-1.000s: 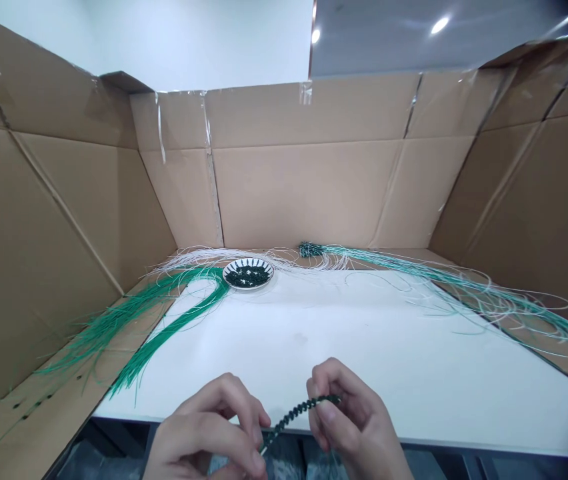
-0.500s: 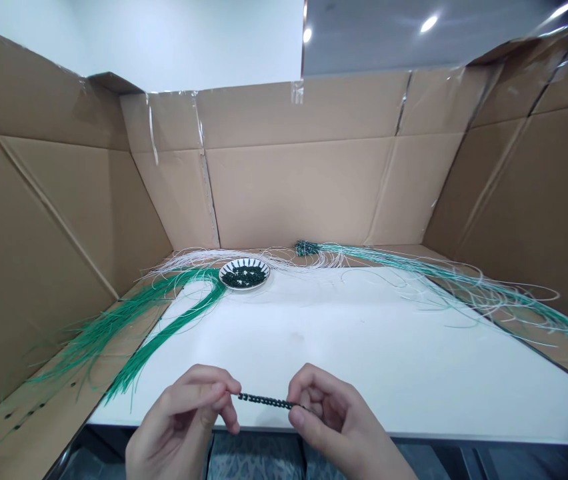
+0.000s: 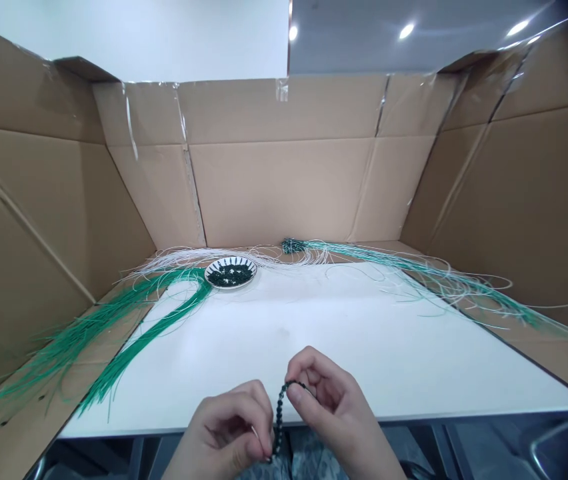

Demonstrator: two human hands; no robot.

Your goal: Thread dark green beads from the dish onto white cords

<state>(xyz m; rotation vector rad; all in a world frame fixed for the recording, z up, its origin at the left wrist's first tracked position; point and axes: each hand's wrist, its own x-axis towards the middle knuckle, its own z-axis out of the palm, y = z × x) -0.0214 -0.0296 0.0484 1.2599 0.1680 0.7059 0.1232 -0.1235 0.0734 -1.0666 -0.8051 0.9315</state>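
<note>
A short strand of dark green beads (image 3: 279, 419) bends in a curve between my two hands at the table's front edge. My right hand (image 3: 327, 400) pinches its upper end between thumb and forefinger. Lower and to the left, my left hand (image 3: 237, 427) is closed at the strand's lower end, and a thin pale cord end shows beside its thumb. Exactly how the left fingertips hold the strand is partly hidden.
A striped dish (image 3: 231, 273) of dark beads stands at the back of the white table (image 3: 314, 320). Green cords (image 3: 149, 333) lie left, white cords (image 3: 184, 257) behind, and a beaded green bundle (image 3: 294, 246) back right. Cardboard walls (image 3: 284, 187) enclose the table.
The bead strand has gone from nearly straight to bent downward. My left hand has moved right and down, closer to my right hand, and closed. The camera view has shifted slightly.
</note>
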